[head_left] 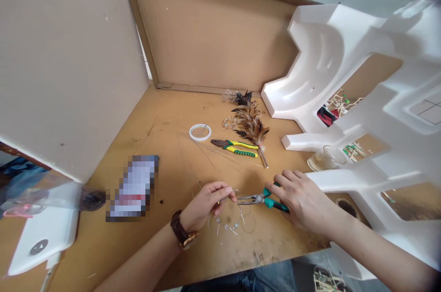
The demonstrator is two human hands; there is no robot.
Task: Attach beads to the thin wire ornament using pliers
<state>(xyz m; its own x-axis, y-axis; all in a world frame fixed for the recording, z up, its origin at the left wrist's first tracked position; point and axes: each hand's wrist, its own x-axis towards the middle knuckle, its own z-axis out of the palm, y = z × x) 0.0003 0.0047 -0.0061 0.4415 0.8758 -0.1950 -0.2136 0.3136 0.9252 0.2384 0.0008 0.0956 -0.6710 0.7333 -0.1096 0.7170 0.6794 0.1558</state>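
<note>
Thin wire with small beads (pixel 226 226) is pinched between the thumb and fingers of my left hand (pixel 214 197), and its loose loops hang below over the table. My right hand (pixel 299 195) is wrapped round the teal handles of long-nose pliers (pixel 257 199). The jaws point left and reach close to my left fingertips; whether they grip the wire is too small to tell. Beyond my hands lie yellow-and-green combination pliers (pixel 237 147), a white ring (pixel 200 132) and a bundle of brown feathers (pixel 251 122) on a stick.
White foam packing (pixel 320 53) borders the right side, with a glass jar (pixel 326 158) beside it. A cardboard panel (pixel 220 30) stands behind the table (pixel 172 117). At left are a blurred phone-like slab (pixel 134 188), a white device (pixel 51 227) with a cable, and a pale board (pixel 69 62).
</note>
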